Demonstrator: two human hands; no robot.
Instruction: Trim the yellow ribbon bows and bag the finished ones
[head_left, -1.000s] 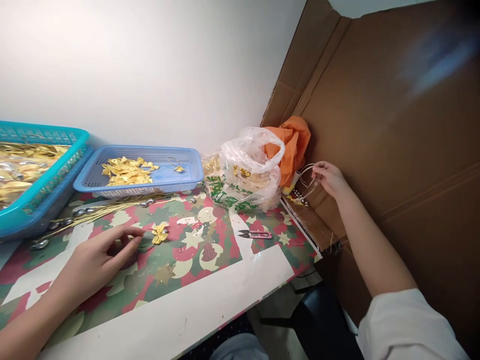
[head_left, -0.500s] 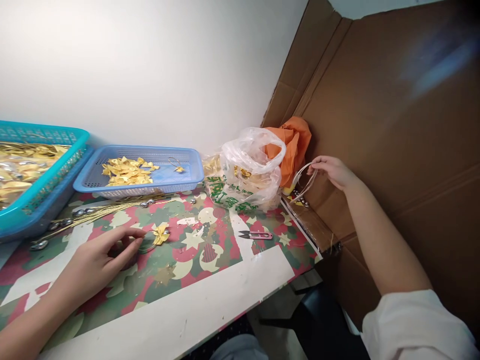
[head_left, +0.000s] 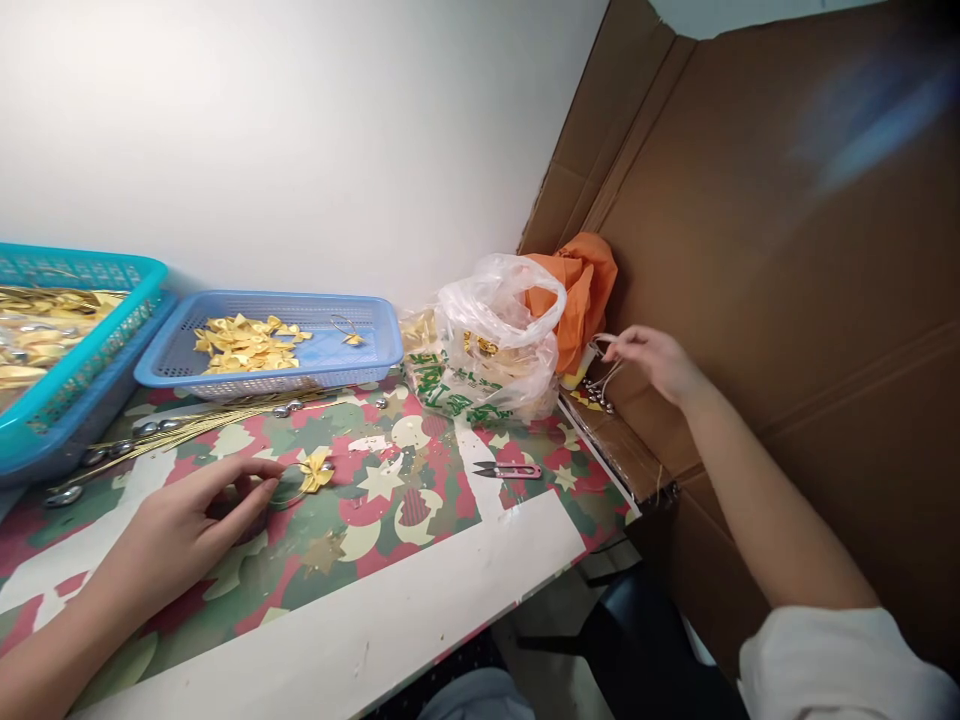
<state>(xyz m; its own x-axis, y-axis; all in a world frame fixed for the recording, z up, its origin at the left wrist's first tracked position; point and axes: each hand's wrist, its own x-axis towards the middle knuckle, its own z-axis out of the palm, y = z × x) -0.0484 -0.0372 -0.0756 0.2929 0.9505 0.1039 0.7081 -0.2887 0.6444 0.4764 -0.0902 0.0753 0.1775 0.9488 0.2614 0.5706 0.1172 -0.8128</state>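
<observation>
My left hand [head_left: 199, 515] rests on the patterned tabletop, thumb and forefinger pinching a thin loop that carries a small gold bow [head_left: 316, 471]. At the table's far right corner, my right hand [head_left: 656, 362] is closed on a bundle of pale cords [head_left: 611, 372]. The cords hang down towards several small silvery beads [head_left: 602, 397] lying at the cardboard edge. Pink-handled thread snips [head_left: 508, 470] lie on the table between my hands, touched by neither.
A blue basket [head_left: 172, 375] with gold bows and a turquoise basket [head_left: 82, 372] stand at the left. Gold strands [head_left: 187, 430] with silver beads lie before them. A white plastic bag [head_left: 480, 375], an orange bag [head_left: 581, 290] and a cardboard wall [head_left: 787, 250] bound the right.
My right hand has lowered slightly, and the cords in it now hang lower, nearer the beads. My left hand keeps its pinch on the bow's loop; the view has shifted slightly.
</observation>
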